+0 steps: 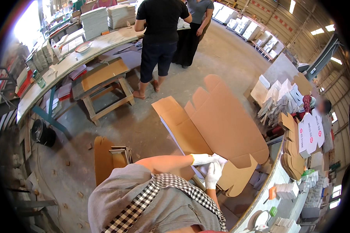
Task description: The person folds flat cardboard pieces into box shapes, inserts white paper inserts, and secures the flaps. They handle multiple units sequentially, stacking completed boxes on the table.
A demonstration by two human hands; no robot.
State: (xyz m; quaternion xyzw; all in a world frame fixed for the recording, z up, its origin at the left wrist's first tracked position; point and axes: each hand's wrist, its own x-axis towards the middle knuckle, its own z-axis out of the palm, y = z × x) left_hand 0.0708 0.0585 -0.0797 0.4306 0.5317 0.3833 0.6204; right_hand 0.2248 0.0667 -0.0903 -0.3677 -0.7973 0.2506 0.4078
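Both my hands wear white knitted gloves and meet close together at the near end of an unfolded brown cardboard box [225, 120]. My left hand [203, 159] reaches in from the left, its fingers closed at a small white sheet [221, 159]. Just below it, my right hand [213, 175] has its fingers bent around the lower edge of the same sheet. Whether it is paper or foam, I cannot make out. The box blank lies with its flaps spread away from me, on top of further cardboard layers [235, 190].
A wooden stand [101, 77] and a long work table [66, 66] are at the far left. Two people [159, 42] stand beyond. On the right, a curved bench [256, 206] holds cardboard blanks [293, 155] and white tile stacks [287, 191]. A black bucket [43, 133] sits left.
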